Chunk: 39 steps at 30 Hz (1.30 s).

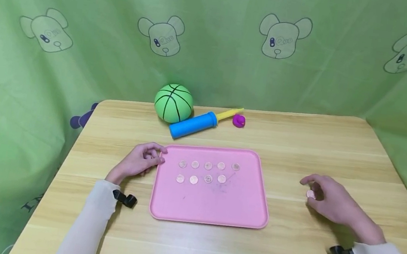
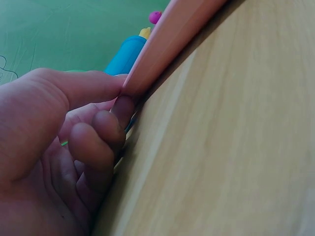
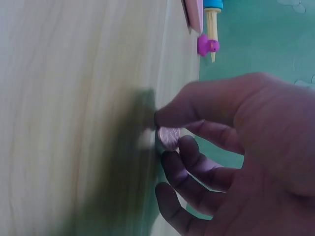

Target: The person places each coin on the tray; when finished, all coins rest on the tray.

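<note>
A pink tray lies on the table, with several coins set out on it in two rows. At the tray's left side, my left hand pinches the rim between thumb and finger; its other fingers curl below, as the left wrist view shows. Off to the tray's right, my right hand is low over the wood. It holds a single coin at the thumb and fingertips, the face of the coin showing. The same coin appears near the thumb in the head view.
Behind the tray, a green ball with black lines touches a blue pump with a yellow nozzle. A small purple toy sits by the nozzle tip. Green printed cloth hangs behind the wooden table.
</note>
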Available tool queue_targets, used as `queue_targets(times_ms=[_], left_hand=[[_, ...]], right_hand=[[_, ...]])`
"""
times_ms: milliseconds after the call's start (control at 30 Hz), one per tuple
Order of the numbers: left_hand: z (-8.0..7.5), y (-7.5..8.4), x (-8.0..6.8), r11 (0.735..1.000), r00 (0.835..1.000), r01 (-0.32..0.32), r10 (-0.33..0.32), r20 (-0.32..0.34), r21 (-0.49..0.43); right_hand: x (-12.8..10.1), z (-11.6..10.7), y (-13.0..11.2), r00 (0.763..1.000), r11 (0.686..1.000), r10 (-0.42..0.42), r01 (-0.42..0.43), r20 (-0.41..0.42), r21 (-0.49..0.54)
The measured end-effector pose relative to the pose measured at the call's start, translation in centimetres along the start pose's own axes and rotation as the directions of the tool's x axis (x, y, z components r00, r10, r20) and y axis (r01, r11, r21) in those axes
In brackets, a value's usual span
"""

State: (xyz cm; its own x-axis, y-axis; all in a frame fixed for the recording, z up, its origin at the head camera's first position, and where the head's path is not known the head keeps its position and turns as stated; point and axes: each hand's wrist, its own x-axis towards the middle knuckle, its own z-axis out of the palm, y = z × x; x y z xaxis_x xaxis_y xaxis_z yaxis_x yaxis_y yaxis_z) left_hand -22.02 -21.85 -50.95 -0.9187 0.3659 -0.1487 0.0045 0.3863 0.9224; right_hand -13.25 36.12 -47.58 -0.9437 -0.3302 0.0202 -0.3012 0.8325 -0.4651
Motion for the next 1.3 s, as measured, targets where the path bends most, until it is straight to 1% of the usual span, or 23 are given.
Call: queue_targets(times_ms=[167,300,433,500,633,767,900,1300], left_hand=[[0.0,0.1,-0.1,1.000,1.000,-0.010,0.010,0.004,0.001],[0.0,0.0,-0.1,1.000,1.000,-0.012,0.012,0.005,0.007],[-0.1,0.0,-0.1,1.000,1.000,-0.007,0.007,0.006,0.010],[-0.1,0.0,-0.1,1.000,1.000,-0.006,0.006,0.007,0.011],[-0.1,0.1,-0.2,1.000,1.000,-0.003,0.003,0.006,0.013],[-0.1,0.2,-0.2,1.000,1.000,0.000,-0.001,0.007,0.013],[0.0,0.1,-0.1,1.000,1.000,-0.003,0.003,0.009,0.010],[-0.1,0.2,-0.1,1.000,1.000,-0.002,0.002,0.008,0.004]], right_hand=[[-0.1,0.5,-0.6,0.997,0.999,-0.052,0.052,-0.053,-0.007],[-0.1,0.5,-1.1,0.996,0.999,-0.047,0.047,-0.080,0.001],[0.1,0.4,-1.5,0.993,0.997,-0.054,0.059,-0.104,0.047],[0.3,0.3,-1.8,0.992,0.994,-0.049,0.059,-0.115,0.087],[1.1,0.4,-2.3,0.995,0.986,-0.014,0.031,-0.104,0.163],[1.9,0.8,-3.1,0.997,0.980,0.010,0.006,-0.080,0.200],[2.6,0.9,-4.2,0.996,0.977,-0.001,0.019,-0.086,0.211],[4.7,0.7,-7.3,1.000,0.959,-0.002,0.010,-0.028,0.284]])
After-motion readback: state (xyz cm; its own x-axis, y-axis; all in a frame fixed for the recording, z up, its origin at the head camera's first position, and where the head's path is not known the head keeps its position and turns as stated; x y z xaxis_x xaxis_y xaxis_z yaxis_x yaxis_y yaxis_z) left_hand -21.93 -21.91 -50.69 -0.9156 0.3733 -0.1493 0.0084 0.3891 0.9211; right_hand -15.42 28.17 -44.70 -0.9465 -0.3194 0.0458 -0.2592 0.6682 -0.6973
